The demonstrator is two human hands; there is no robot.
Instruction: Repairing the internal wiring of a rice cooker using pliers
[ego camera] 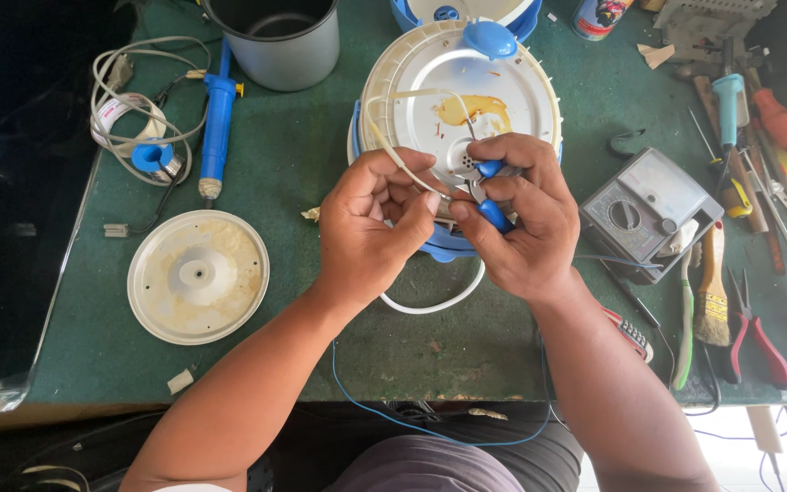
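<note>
- Green bench mat (321, 182) crowded with tools.
- Left hand (375, 223) pinches a white wire (383, 137).
- Right hand (521, 219) grips blue-handled pliers (492, 191).
- Round plate (198, 276), grey pot (275, 41), multimeter (644, 211) lie around.

bright, even daylight from my right; the floor corner there blows out white. soft shadows under my hands, mild glare on the pale lid (466, 87). sharp focus, slight wide-angle bending at the edges.

Round plate (198, 276), grey pot (275, 41), blue desoldering pump (216, 128), multimeter (644, 211), red-handled pliers (758, 333) on green table (321, 164).
</note>
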